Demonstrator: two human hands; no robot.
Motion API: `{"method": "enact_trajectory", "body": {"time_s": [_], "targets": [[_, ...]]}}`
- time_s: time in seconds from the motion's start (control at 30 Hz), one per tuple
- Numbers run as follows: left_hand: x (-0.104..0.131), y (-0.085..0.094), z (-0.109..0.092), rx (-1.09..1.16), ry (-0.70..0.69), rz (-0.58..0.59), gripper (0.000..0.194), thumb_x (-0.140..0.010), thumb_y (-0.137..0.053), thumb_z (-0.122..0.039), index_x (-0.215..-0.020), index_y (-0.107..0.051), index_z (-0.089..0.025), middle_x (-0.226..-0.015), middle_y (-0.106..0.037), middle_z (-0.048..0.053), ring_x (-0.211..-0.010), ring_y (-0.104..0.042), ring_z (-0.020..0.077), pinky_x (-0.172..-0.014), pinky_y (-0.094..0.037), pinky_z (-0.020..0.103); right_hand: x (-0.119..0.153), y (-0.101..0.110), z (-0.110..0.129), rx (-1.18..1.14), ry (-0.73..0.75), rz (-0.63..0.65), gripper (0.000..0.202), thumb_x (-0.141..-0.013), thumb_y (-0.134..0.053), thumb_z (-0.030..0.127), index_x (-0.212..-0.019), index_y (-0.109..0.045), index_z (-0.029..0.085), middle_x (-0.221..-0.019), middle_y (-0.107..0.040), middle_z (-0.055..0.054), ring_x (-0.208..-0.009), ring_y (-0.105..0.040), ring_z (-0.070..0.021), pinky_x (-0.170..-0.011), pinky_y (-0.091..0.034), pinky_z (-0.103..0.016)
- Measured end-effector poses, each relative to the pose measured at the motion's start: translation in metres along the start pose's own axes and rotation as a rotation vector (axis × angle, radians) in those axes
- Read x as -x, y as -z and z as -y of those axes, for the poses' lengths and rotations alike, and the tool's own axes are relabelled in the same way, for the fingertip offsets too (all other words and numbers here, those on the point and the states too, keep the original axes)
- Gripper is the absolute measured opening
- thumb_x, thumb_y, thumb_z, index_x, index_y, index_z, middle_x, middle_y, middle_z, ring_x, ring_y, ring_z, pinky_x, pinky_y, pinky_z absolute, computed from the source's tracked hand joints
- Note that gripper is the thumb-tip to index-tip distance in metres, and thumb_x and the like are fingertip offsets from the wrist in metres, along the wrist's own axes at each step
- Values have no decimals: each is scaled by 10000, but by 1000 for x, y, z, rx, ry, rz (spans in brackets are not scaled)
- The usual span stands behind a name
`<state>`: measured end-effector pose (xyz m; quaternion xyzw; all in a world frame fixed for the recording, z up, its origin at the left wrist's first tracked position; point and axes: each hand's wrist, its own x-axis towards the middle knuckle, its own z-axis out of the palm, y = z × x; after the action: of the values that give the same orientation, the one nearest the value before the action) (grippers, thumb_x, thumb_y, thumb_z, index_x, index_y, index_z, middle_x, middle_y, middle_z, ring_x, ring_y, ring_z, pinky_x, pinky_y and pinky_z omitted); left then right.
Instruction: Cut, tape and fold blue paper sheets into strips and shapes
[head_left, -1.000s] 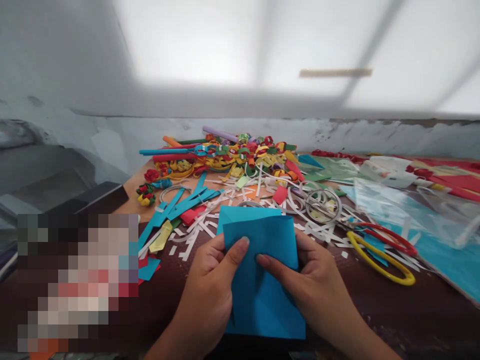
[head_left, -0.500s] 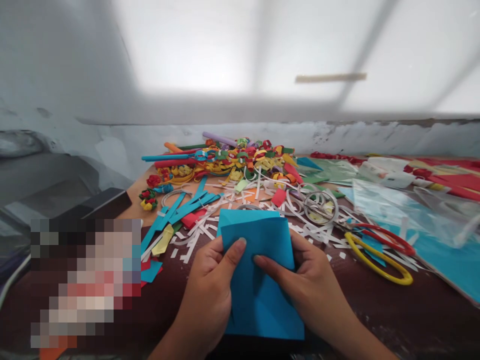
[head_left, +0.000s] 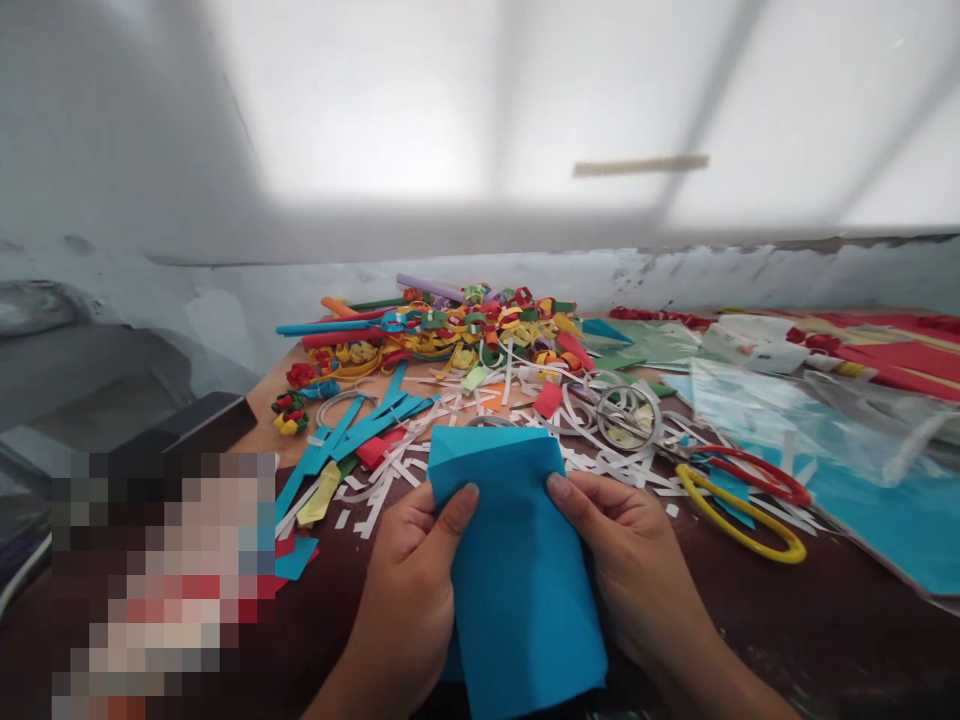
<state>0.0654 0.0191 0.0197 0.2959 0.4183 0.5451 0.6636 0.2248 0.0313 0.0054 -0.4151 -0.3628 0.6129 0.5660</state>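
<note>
A sheet of blue paper (head_left: 517, 580), folded over at its top, is held up in front of me above the dark tabletop. My left hand (head_left: 416, 570) pinches its left edge, thumb on the near face and fingers curled behind. On the right edge, near the upper corner, my right hand (head_left: 622, 540) grips it the same way. The fingertips behind the paper are hidden. Just past it lie white paper strips (head_left: 397, 480) and blue paper strips (head_left: 360, 425).
Scissors (head_left: 750, 500) with red and yellow handles lie at right, beside blue sheets in clear plastic (head_left: 862, 500). Colourful paper chains (head_left: 450, 325) are heaped at the back. A tape roll (head_left: 628, 415) sits among the scraps. A dark box (head_left: 195, 425) stands at left.
My right thumb has moved from the paper's middle out to its upper right edge. The sheet's lower part now hangs lower and bows toward me. The view has shifted slightly.
</note>
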Motion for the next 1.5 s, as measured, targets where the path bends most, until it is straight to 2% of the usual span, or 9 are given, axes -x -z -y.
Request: {"method": "enact_trajectory", "body": {"time_s": [0.33, 0.43, 0.7, 0.87, 0.97, 1.07, 1.17, 1.37, 1.5], "targets": [[25, -23, -68, -1166, -525, 24, 141, -723, -784, -461, -791, -823, -344, -871, -817, -13, -861, -729, 259, -773, -520, 348, 19, -7, 22, 459, 395, 212, 179, -832, -752, 376, -744, -838, 246, -641, -750, -9, -573, -597, -131, -520, -412, -212], [25, -29, -74, -1222, -481, 138, 188, -804, -685, -381, -654, -773, -308, -709, -768, -31, -715, -686, 192, -678, -472, 298, 20, -6, 26, 524, 390, 259, 257, -870, -697, 399, -732, -809, 213, -605, -684, 6, -551, -515, -111, -513, -372, -219], [-9, 0, -85, -1150, -494, -158, 364, -734, -742, -572, -641, -735, -220, -559, -665, 23, -506, -575, 189, -437, -375, 276, 17, 15, 31, 639, 267, 314, 454, -895, -620, 467, -554, -494, 195, -537, -401, 53, -526, -384, -85, -505, -339, -225], [9, 13, -61, -1473, -1390, -83, 353, -968, -573, -387, -1176, -725, -146, -1244, -750, 172, -1252, -644, 368, -1093, -452, 521, 15, 28, 37, 453, -3, 265, 483, -784, -729, 628, -646, -577, 191, -507, -557, 38, -456, -594, -114, -455, -470, -215], [22, 25, -45, -1754, -1633, 408, 562, -943, -647, -380, -1424, -573, -99, -1522, -569, 204, -1533, -350, 364, -1269, -220, 533, 16, 37, 42, 361, -64, 307, 487, -739, -793, 625, -679, -634, 169, -505, -635, 15, -416, -603, -99, -410, -455, -179], [23, 31, -32, -1831, -1735, 378, 454, -975, -535, -123, -1426, -588, -118, -1506, -595, 167, -1540, -348, 323, -1265, -247, 508, 23, 39, 46, 324, -97, 372, 481, -725, -815, 615, -712, -677, 154, -521, -668, 3, -407, -608, -98, -392, -449, -172], [17, 32, -24, -1608, -1589, 203, 387, -984, -510, -139, -1324, -681, -204, -1344, -731, 102, -1318, -631, 302, -1149, -426, 440, 29, 41, 53, 389, -27, 360, 537, -785, -711, 692, -779, -709, 155, -539, -682, -10, -438, -632, -127, -438, -501, -221], [3, 20, -25, -1010, -516, -290, 315, -841, -717, -533, -879, -710, -220, -552, -670, -10, -412, -619, 202, -408, -494, 293, 19, 108, 84, 1266, 524, -341, 446, -864, -618, 567, -1030, -772, 183, -1063, -787, -147, -1001, -725, -334, -933, -545, -506], [-1, 8, -32, -503, -84, -303, 412, -748, -838, -457, -1071, -697, -244, -827, -769, 10, -600, -684, 183, -457, -519, 237, 0, 164, 82, 1629, 380, -261, 555, -805, -616, 564, -1138, -746, 140, -1138, -748, -210, -1067, -702, -411, -952, -534, -561]]}}
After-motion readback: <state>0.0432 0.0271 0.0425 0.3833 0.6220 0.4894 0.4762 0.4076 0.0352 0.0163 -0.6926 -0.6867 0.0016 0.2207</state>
